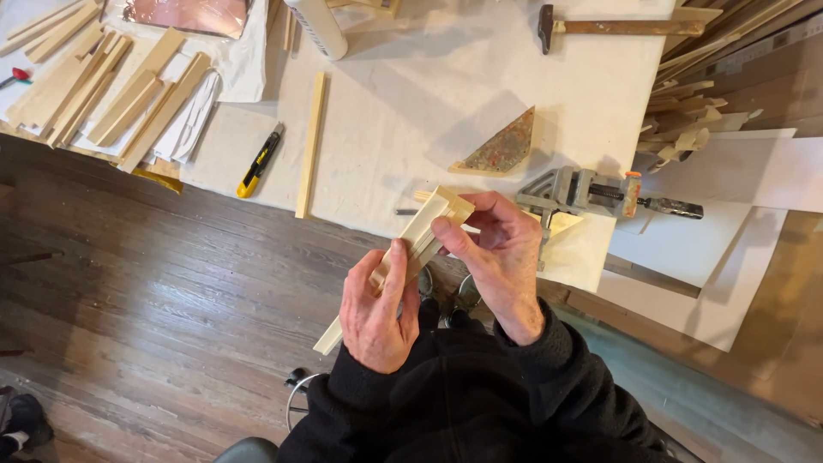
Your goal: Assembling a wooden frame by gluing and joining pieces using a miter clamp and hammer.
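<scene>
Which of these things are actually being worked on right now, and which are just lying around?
In hand:
- moulding strip, held by the left hand and right hand

Lying about:
- corner clamp
- loose strip
- utility knife
- hammer
- triangular piece
- stack of strips
- white tube

A: Counts? Hands first.
B: Two bare hands, left hand (375, 310) and right hand (497, 257), on one pale grooved wooden moulding strip (410, 254).
A: Tools?
B: One wooden-handled hammer (619, 26), one yellow-and-black utility knife (261, 160), one grey metal corner clamp (583, 192).
A: Loose pieces?
B: One long thin pale wooden stick (311, 143) lying alone, one speckled triangular board (503, 147), one white cylindrical tube (317, 26), one red-handled small tool (15, 78).
A: Stacked strips, top left?
B: One pile of pale wooden strips (94, 90); overlapping, can't count them.
</scene>
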